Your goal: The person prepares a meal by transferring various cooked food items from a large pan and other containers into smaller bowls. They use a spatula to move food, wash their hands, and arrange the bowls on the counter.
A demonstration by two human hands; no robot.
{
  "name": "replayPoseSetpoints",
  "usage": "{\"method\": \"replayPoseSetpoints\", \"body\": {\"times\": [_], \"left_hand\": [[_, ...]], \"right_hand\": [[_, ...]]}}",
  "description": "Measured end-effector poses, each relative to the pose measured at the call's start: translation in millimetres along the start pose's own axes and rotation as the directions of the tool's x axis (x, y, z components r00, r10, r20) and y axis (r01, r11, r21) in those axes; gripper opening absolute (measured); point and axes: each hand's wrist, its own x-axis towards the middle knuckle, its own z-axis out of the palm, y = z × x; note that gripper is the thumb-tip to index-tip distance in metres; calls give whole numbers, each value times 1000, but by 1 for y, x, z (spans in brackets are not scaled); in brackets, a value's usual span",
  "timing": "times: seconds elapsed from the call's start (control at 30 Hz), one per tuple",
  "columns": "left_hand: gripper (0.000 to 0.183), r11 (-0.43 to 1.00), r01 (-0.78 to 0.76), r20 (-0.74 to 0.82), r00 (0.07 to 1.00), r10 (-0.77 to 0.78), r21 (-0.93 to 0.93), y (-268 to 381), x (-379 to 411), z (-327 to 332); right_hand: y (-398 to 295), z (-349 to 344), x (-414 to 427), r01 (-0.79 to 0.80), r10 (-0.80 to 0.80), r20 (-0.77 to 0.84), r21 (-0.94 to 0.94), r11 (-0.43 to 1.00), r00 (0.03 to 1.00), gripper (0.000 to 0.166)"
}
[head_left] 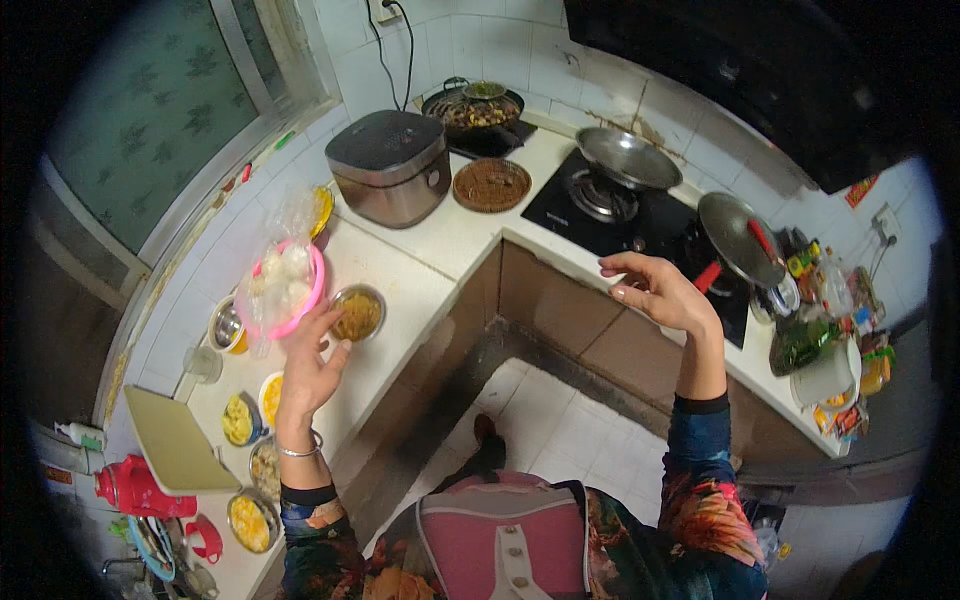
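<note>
My left hand (315,367), fingers apart, reaches over the counter at the near rim of a small metal bowl (358,313) of yellowish-brown food. Whether a fingertip touches that rim, I cannot tell. Just beyond the hand stands a pink plastic basket (319,281) with pale round items in clear plastic bags (281,274). My right hand (649,289) is raised near the front edge of the black gas stove (562,214), fingers loosely curved and holding nothing. Right of it, a wok (739,232) with a red handle sits on the right burner.
A rice cooker (390,176) fills the counter corner beside a brown woven mat (492,185). An empty metal wok (628,156) rests at the stove's rear. Food bowls (251,520), a propped board (180,442) and a red thermos (142,487) line the left counter. Bottles (832,281) crowd the right end.
</note>
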Motion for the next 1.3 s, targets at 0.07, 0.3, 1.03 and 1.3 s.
{"method": "replayPoseSetpoints", "body": {"times": [0.07, 0.3, 1.03, 1.3], "left_hand": [[45, 996, -42, -27, 999, 40, -73, 0, 35, -1], [43, 957, -123, 16, 991, 132, -262, 17, 159, 9], [32, 888, 260, 219, 958, -187, -378, 21, 643, 195], [18, 860, 377, 228, 922, -313, -345, -24, 752, 279]], "right_hand": [[8, -16, 56, 79, -84, 74, 65, 995, 994, 38], [36, -94, 221, -34, 29, 203, 22, 999, 979, 39], [311, -144, 735, -306, 325, -77, 188, 933, 943, 13], [352, -129, 802, -298, 294, -45, -149, 943, 955, 17]]}}
